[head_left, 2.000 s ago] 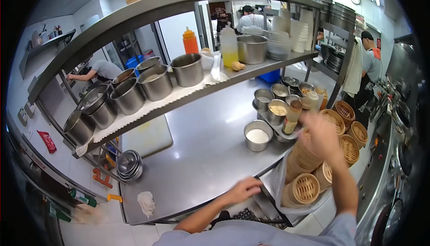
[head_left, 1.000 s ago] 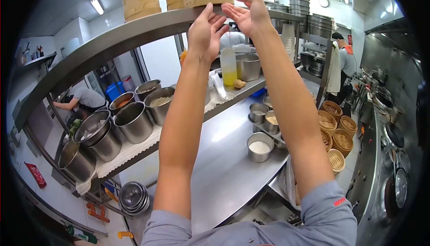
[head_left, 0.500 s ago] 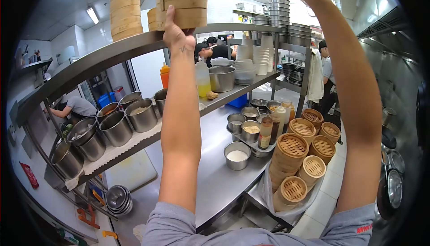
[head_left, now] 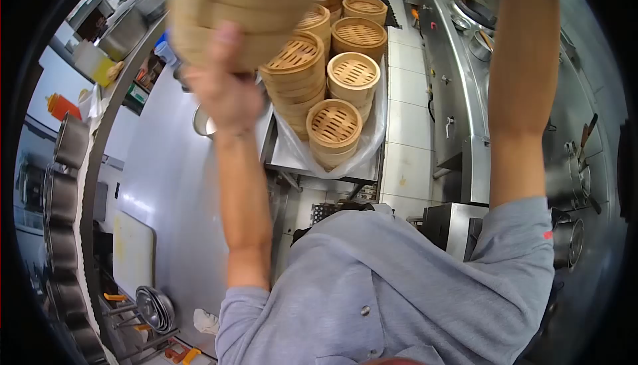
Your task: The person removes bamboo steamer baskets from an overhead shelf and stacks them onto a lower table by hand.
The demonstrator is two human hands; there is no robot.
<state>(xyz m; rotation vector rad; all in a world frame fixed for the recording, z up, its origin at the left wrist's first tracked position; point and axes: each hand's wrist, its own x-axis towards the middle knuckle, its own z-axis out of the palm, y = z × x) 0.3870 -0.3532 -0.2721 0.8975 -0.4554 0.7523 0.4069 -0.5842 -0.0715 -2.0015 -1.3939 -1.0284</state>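
Observation:
A stack of round bamboo steamers [head_left: 246, 12] is raised at the top of the view, blurred and cut off by the upper edge. My left hand [head_left: 226, 92] grips it low down, thumb up against its side and the other fingers mostly hidden. Of my right arm, only the raised forearm [head_left: 522, 79] shows; the hand is beyond the top edge. Beyond the held stack, several stacks of lidded bamboo steamers [head_left: 333, 125] stand on a cart lined with clear plastic [head_left: 302, 155].
A steel counter [head_left: 173, 159] on the left bears a white cutting board [head_left: 133, 252] and nested metal bowls [head_left: 155, 308]. Above it runs a shelf with metal pots [head_left: 62, 195] and an orange squeeze bottle [head_left: 62, 106]. Stoves [head_left: 458, 99] line the right side of the tiled aisle [head_left: 407, 125].
My view has swung down and to the right. The held steamer stack has come away from the high shelf and is nearer to me, in front of the cart's stacks. My right arm stays raised.

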